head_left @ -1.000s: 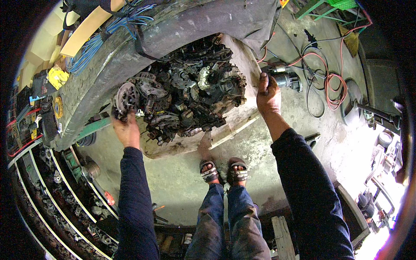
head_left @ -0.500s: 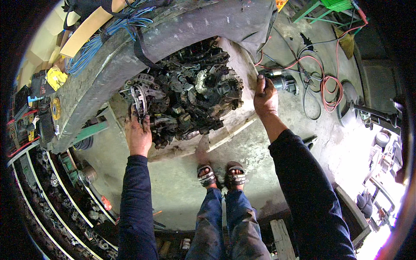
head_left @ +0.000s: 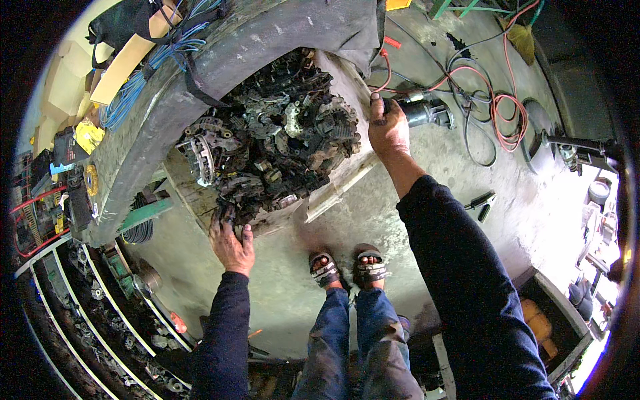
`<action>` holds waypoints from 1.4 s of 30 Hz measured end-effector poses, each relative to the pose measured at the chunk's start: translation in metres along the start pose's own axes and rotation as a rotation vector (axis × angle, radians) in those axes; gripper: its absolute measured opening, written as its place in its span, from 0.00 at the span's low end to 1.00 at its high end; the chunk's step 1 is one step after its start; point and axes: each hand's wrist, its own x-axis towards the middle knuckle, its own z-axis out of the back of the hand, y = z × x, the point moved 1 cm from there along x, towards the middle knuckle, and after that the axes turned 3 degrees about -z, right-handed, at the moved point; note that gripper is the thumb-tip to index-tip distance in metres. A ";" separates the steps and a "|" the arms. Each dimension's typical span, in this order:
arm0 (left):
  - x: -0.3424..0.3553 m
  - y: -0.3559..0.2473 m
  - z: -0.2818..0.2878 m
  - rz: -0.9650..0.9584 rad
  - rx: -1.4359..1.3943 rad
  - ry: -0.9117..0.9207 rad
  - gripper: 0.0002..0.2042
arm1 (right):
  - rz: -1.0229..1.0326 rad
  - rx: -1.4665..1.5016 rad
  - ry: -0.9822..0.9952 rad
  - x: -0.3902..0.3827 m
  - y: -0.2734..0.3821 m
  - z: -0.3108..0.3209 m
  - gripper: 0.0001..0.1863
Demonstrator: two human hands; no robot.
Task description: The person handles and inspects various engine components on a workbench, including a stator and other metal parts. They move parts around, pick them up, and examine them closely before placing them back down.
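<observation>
A dark, grease-covered engine assembly (head_left: pixel 280 127) lies on a pale, worn base (head_left: pixel 363 143) in front of me. My left hand (head_left: pixel 230 247) rests at the near left edge of the base, by the lower part of the engine. Its fingers are stretched out and its thumb stands apart. Just past the right edge of the base is my right hand (head_left: pixel 390 133), fingers curled and thumb raised. What those fingers enclose is hidden from view. Beside it, a black and silver power tool (head_left: pixel 430 113) shows on the right; whether the hand touches it, I cannot tell.
A bench covered in dark sheeting (head_left: pixel 280 33) curves along the far left, with blue wires (head_left: pixel 123 97) on it. Shelves of metal parts (head_left: pixel 90 313) stand at lower left. Red hose (head_left: pixel 513 137) and black cable lie on the floor at right, and pliers (head_left: pixel 481 203) lie nearer.
My left hand has moved off the round metal part at the engine's left side, down to the near edge of the base. My right hand stays by the right edge; the whole view has shifted.
</observation>
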 end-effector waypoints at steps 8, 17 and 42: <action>-0.007 0.014 -0.029 -0.007 0.046 -0.189 0.32 | -0.066 0.147 -0.004 -0.003 -0.003 -0.001 0.28; -0.008 0.015 -0.030 0.043 0.135 -0.181 0.34 | -0.147 0.181 -0.049 -0.007 -0.009 -0.008 0.27; -0.008 0.029 -0.033 0.096 0.184 -0.103 0.33 | -0.206 0.253 0.026 -0.014 0.000 0.006 0.31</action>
